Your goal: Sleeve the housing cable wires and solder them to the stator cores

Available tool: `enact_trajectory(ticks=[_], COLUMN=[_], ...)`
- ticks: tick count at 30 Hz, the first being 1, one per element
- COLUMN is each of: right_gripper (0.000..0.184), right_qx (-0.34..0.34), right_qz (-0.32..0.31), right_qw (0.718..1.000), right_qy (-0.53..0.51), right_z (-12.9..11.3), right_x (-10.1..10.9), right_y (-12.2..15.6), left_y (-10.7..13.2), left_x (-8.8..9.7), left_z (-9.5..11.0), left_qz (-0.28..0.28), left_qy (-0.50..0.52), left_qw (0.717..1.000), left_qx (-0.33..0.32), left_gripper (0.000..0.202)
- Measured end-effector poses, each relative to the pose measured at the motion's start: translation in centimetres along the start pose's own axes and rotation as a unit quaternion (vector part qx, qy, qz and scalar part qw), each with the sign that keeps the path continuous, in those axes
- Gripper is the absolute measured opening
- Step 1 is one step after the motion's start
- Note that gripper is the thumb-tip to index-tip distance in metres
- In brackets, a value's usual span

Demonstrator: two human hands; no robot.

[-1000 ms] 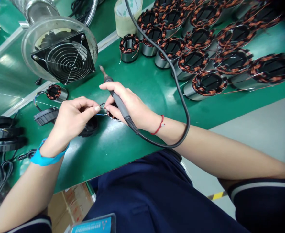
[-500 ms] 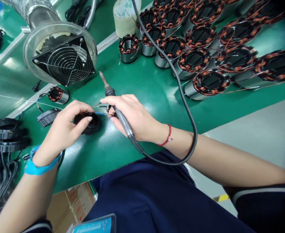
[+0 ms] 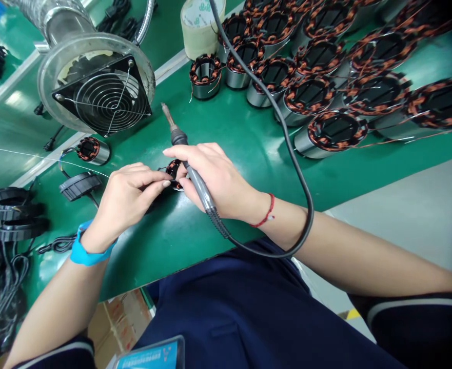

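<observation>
My right hand [image 3: 214, 177] is closed round a black soldering iron [image 3: 189, 163], whose metal tip points up and away toward the fan. Its black cord [image 3: 287, 148] loops round my right wrist. The same hand's fingers also steady a small copper-wound stator [image 3: 174, 169] on the green bench. My left hand [image 3: 131, 197], with a blue wrist strap, pinches thin wires at that stator, fingertips touching it. A black ring part lies mostly hidden under my left hand.
A round fume extractor with a black fan grille [image 3: 102, 97] stands at the back left. Several wound stators [image 3: 326, 82] crowd the back right, a tape roll [image 3: 200, 25] behind them. One stator [image 3: 91, 149] and black covers [image 3: 16, 212] with cables lie left. The bench edge [image 3: 210, 251] runs near my lap.
My left hand moved right from the black ring part and closed onto the wires at the stator. My right hand lifted the stator slightly into view; the iron stays in its grip.
</observation>
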State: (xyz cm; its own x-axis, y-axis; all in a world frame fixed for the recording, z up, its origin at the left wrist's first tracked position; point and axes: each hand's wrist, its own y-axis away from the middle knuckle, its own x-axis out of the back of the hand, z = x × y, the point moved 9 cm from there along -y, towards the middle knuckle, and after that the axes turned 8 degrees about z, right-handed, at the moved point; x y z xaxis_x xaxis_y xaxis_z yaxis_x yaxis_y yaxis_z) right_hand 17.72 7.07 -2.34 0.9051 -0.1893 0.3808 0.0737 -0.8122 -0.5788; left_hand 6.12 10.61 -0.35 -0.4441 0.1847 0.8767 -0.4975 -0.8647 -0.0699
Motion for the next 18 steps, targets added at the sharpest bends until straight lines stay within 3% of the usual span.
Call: enact_trajectory(ticks=[8, 10, 13, 18], right_gripper=[0.055, 0.053, 0.053, 0.044], right_qx=[-0.007, -0.012, -0.033, -0.024], right_qz=[-0.027, -0.033, -0.01, 0.003], right_qw=[1.0, 0.999, 0.999, 0.999], right_qy=[-0.013, -0.015, -0.022, -0.036], right_z=[-0.1, 0.1, 0.9, 1.2], right_x=[-0.5, -0.9, -0.9, -1.0], right_y=[-0.3, -0.4, -0.5, -0.7], left_y=[0.8, 1.0, 0.9, 0.5], left_x=[1.5, 1.8, 1.3, -1.3], left_z=[-1.7, -2.1, -1.2, 1.7], left_qz=[0.007, 0.003, -0.03, -0.116], left_qy=[0.002, -0.024, -0.044, -0.032], left_qw=[0.998, 0.997, 0.997, 0.993], left_qx=[0.059, 0.071, 0.049, -0.012], left_gripper=[0.036, 0.029, 0.027, 0.031])
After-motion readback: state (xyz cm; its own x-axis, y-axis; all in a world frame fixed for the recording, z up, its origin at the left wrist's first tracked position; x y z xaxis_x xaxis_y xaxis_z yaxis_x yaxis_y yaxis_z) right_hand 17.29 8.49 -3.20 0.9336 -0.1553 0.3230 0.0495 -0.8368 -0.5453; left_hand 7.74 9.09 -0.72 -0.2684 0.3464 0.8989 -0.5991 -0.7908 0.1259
